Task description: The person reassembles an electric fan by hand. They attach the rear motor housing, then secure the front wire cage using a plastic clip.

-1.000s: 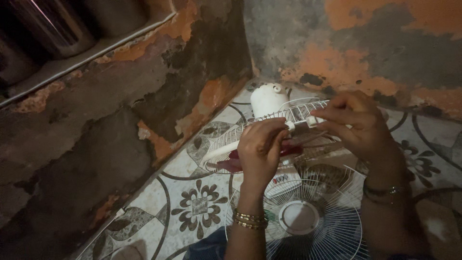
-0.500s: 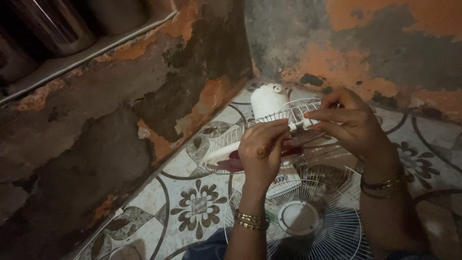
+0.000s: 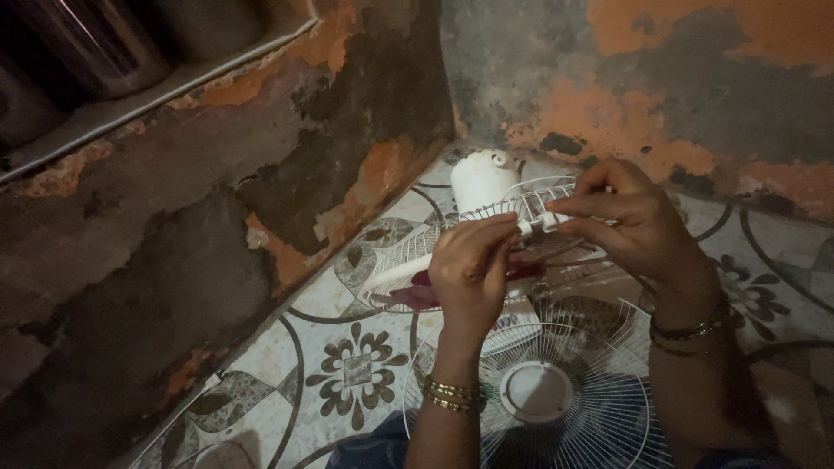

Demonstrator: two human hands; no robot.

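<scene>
A white table fan lies on the patterned floor with its rear wire guard (image 3: 408, 252) facing up and its red blades (image 3: 421, 295) showing under the wires. Its white motor housing (image 3: 480, 178) points toward the wall corner. My left hand (image 3: 469, 269) pinches the guard's rim at a small white clip (image 3: 532, 224). My right hand (image 3: 630, 221) grips the same clip and rim from the other side. Both wrists wear bangles. The loose front guard (image 3: 539, 391), round with a white centre disc, lies nearer me under my forearms.
Peeling orange and grey walls (image 3: 261, 174) meet in a corner just behind the fan. A ledge with a metal vessel (image 3: 95, 43) runs along the upper left. The floor tiles (image 3: 356, 369) carry dark flower patterns. Blue cloth (image 3: 373, 447) shows at the bottom edge.
My right hand has shifted slightly left and down along the rim toward the clip. The left hand has barely moved, and the fan stays where it was.
</scene>
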